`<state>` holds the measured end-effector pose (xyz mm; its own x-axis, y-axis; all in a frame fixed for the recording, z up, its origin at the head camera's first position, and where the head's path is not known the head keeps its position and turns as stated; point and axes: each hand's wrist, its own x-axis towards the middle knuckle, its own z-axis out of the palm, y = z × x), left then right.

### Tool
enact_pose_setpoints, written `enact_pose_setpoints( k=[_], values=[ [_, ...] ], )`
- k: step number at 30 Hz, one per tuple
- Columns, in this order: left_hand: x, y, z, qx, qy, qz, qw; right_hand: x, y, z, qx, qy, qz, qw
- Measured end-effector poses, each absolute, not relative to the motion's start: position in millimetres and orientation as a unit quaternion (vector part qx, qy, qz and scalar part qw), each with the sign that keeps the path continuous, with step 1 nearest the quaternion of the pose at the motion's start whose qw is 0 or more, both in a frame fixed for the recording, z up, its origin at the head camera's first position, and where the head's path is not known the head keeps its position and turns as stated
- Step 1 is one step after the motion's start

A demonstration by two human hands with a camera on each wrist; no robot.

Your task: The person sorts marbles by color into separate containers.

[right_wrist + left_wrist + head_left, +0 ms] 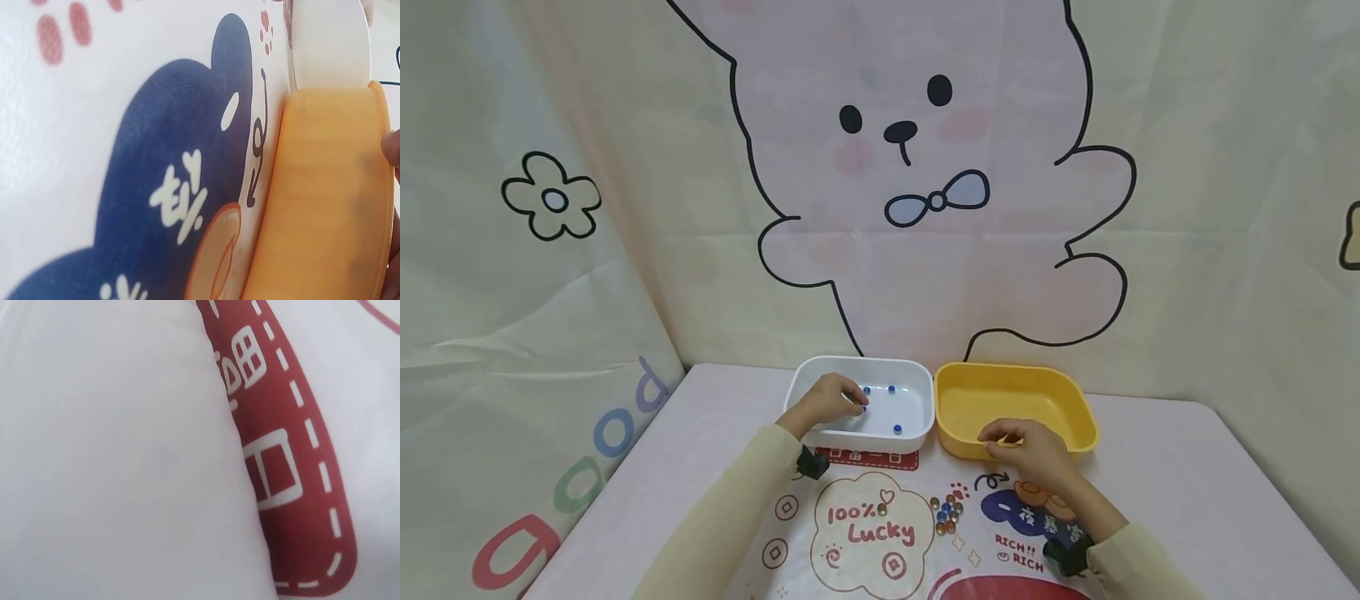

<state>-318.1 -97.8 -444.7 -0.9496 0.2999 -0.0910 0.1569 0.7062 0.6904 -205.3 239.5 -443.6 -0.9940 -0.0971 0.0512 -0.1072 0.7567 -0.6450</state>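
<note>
In the head view my left hand [829, 398] reaches over the white tray [914, 442], its fingertips pinching a small blue marble [864, 409]. Other blue marbles [897, 430] lie apart on that tray's floor. My right hand [1030, 450] is at the near rim of the yellow tray [1067, 398], its fingers bent. The right wrist view shows a fingertip [391, 149] at the yellow rim; whether something is between those fingers is hidden. The left wrist view shows the white tray's wall [125, 450], without the hand.
A cluster of brown and blue marbles [946, 515] lies on the printed tablecloth [925, 575] before the trays. One brown marble [882, 509] sits apart to its left. The trays stand side by side near a curtain [700, 292] printed with a bear.
</note>
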Motion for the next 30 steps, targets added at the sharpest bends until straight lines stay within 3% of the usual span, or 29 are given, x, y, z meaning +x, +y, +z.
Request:
enact_pose_setpoints(
  k=[12, 30],
  values=[
    [-324, -100, -450, 0.073, 0.918, 0.367, 0.128, -206, 239, -441, 0.058, -0.936, 0.346, 0.008],
    [-323, -98, -451, 0.12, 0.922, 0.344, 0.129, -206, 239, -443, 0.052, -0.938, 0.342, 0.0]
  ],
)
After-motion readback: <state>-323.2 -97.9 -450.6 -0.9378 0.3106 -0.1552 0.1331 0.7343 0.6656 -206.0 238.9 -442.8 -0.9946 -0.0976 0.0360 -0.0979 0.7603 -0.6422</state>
